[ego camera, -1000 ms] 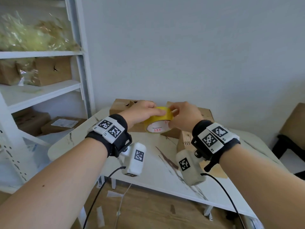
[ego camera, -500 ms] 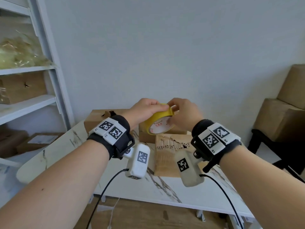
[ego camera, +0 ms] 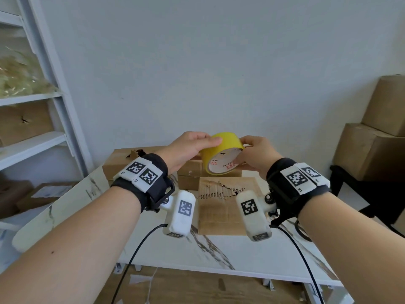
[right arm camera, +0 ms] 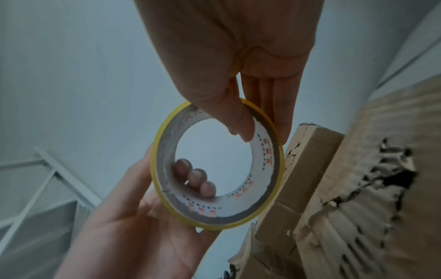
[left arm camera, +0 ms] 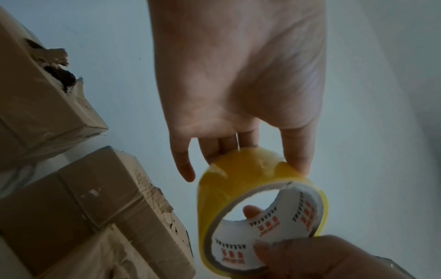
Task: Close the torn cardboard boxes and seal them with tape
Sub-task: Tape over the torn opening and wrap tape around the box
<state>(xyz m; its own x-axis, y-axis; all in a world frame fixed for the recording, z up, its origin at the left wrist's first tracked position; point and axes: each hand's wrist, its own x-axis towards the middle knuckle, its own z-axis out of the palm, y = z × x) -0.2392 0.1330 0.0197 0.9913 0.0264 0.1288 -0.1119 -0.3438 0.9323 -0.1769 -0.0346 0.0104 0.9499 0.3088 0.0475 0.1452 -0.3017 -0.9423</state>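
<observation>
1. My left hand [ego camera: 188, 148] wraps the yellow tape roll [ego camera: 221, 155] from its left side, fingers [right arm camera: 197, 174] curled through the core and thumb on the outer band.
2. My right hand [ego camera: 255, 154] pinches the roll's right rim, thumb [right arm camera: 235, 120] inside the white core, the other fingers outside.
3. Since a second ago the roll has risen and tipped so its open core faces me more; both hands have kept their grip. No free tape end shows, so I judge I am still hunting for it.
4. The roll hangs above the torn box [ego camera: 225, 202] lying below it on the worktop [ego camera: 219, 255]; two more damaged boxes [ego camera: 129, 160] sit behind that one, towards the wall.
5. My view has swung right, so the torn box is now directly under the roll: nothing is sealed yet.
</observation>
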